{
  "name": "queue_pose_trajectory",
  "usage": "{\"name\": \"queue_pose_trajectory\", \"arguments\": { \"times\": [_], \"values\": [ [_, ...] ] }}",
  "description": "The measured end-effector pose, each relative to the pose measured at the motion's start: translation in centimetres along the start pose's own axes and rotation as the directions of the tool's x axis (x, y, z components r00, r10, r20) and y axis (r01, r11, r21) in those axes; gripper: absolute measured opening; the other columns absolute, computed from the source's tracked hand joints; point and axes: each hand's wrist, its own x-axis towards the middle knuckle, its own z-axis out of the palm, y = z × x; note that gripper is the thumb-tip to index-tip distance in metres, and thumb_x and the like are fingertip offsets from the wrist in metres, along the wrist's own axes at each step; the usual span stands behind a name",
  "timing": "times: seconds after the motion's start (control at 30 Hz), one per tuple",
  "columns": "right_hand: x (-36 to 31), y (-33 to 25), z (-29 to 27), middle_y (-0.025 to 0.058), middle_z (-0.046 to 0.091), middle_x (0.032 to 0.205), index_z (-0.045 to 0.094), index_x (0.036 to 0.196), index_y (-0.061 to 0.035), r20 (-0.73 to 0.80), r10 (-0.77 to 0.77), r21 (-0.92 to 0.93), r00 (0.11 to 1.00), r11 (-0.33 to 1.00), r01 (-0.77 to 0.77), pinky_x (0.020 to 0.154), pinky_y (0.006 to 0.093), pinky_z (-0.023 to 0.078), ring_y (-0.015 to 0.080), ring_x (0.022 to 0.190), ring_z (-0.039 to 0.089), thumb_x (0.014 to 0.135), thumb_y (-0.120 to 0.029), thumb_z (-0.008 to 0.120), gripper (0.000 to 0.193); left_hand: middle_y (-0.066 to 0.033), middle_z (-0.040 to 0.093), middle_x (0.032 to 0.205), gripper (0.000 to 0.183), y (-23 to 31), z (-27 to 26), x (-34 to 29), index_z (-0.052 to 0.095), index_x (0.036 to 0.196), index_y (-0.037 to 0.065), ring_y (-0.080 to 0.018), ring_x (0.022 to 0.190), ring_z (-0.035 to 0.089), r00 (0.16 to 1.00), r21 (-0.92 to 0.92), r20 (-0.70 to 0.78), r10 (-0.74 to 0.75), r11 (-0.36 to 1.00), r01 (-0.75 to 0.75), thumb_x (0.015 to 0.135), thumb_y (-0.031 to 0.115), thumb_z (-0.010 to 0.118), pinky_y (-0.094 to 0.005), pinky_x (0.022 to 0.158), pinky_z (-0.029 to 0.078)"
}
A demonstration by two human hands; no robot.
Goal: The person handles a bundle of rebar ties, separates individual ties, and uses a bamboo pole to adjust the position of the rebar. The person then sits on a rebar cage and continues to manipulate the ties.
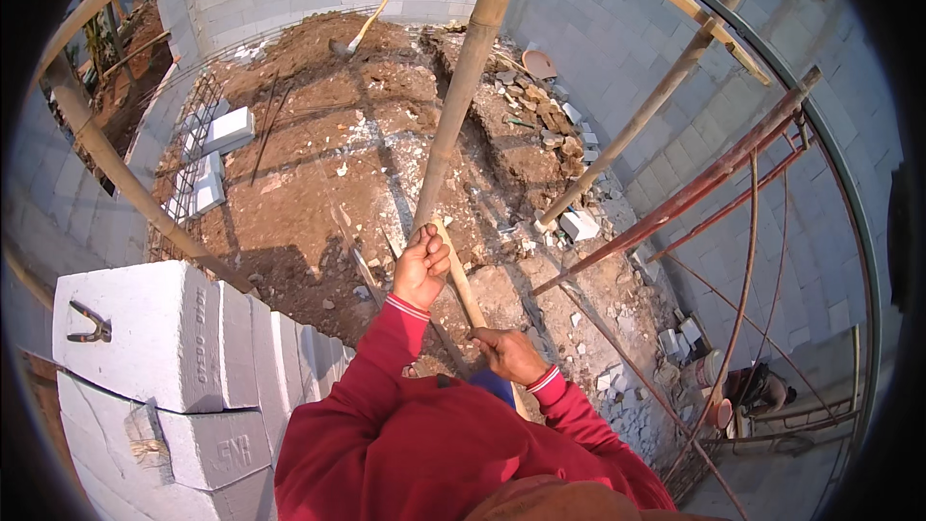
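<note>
Red cloth of the wearer's top (453, 444) lies nearest the camera, below the thick bamboo pole (468, 87), and a brownish shape (550, 502) over its lower part is cut off and hard to make out.

Well to the pole's left, white blocks (121, 323) stand stacked, cut off below; a small dark clip (89, 323) rests against the nearest one, its kind unclear. Beyond them, still left of the pole, a steel bar cage (198, 116) runs beside more pale blocks (230, 129). Nearer the pole's far left side, a long-handled tool (369, 23) leans on the brown soil (299, 125), its head too small to identify.

At the pole's lower end, the left hand (422, 267) is closed in a fist; whether it wraps the pole or the wooden handle (463, 291) cannot be told. That handle slants from the pole's foot down to the right, its lower end hidden by the red top. Right of the pole, the right hand (511, 357) grips the handle, most fingers hidden beneath.

Farther right of the pole, red metal bars (690, 178) slope, and well beyond them a second person (769, 389), partly hidden, crouches near a pale bucket (709, 368).
</note>
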Motion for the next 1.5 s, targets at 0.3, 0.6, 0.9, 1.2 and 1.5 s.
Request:
{"name": "queue_pose_trajectory", "arguments": {
  "times": [0.3, 0.6, 0.9, 1.2, 1.5],
  "values": [
    [-0.2, -0.1, 0.5, 0.0174, 0.065, 0.072, 0.067, 0.096, -0.0144, -0.097, 0.205, -0.041, 0.974, 0.977, -0.210, 0.061, 0.0493, 0.049, 0.0406, 0.069, 0.065, 0.093, -0.021, 0.060, 0.010, -0.0063, 0.056, 0.097, 0.037, -1.5, -0.1, -0.1, 0.053, 0.128, 0.004, -0.0167, 0.085, 0.053, 0.955, 0.198, -0.270, 0.123, 0.978, -0.070, 0.109, 0.030, 0.035, -0.0307, 0.078, 0.048],
    [0.8, 1.7, 1.7, 0.0218, 0.064, 0.071, 0.069, 0.096, -0.0121, -0.161, 0.213, 0.036, 0.964, 0.977, -0.210, 0.062, 0.0503, 0.049, 0.0422, 0.069, 0.064, 0.093, -0.022, 0.061, 0.014, 0.0001, 0.051, 0.079, 0.025, -6.0, 2.4, -2.2, 0.058, 0.112, 0.006, -0.0104, 0.066, 0.046, 0.892, 0.246, -0.388, 0.233, 0.959, -0.143, 0.107, 0.026, 0.045, -0.0252, 0.060, 0.041],
    [1.1, -0.9, -0.2, 0.0210, 0.066, 0.078, 0.063, 0.103, -0.0063, -0.121, 0.151, -0.180, 0.981, 0.969, -0.172, 0.062, 0.0504, 0.049, 0.0433, 0.073, 0.064, 0.091, -0.013, 0.059, 0.015, 0.0020, 0.050, 0.075, 0.021, -5.6, 1.9, -1.6, 0.056, 0.103, 0.007, -0.0061, 0.056, 0.038, 0.913, 0.234, -0.359, 0.193, 0.966, -0.112, 0.106, 0.026, 0.047, -0.0217, 0.049, 0.033],
    [2.1, 0.0, -3.2, 0.0200, 0.067, 0.085, 0.066, 0.103, -0.0046, -0.229, 0.092, -0.099, 0.969, 0.988, -0.117, 0.064, 0.0457, 0.050, 0.0405, 0.077, 0.065, 0.092, -0.012, 0.061, 0.014, 0.0000, 0.045, 0.074, 0.014, -3.7, 1.1, -1.0, 0.052, 0.105, 0.007, -0.0068, 0.054, 0.033, 1.000, -0.157, 0.007, -0.027, 0.987, 0.028, 0.106, 0.015, 0.042, -0.0213, 0.046, 0.026],
    [0.6, 0.7, -2.4, 0.0203, 0.067, 0.085, 0.066, 0.104, -0.0043, -0.373, 0.010, 0.100, 0.928, 0.995, 0.030, 0.064, 0.0455, 0.051, 0.0394, 0.075, 0.066, 0.094, -0.013, 0.060, 0.015, 0.0003, 0.044, 0.073, 0.016, -1.2, -1.8, -1.8, 0.052, 0.103, 0.007, -0.0067, 0.053, 0.031, 0.967, -0.235, -0.244, -0.076, 0.972, 0.017, 0.107, 0.016, 0.039, -0.0212, 0.044, 0.024]
  ]
}}
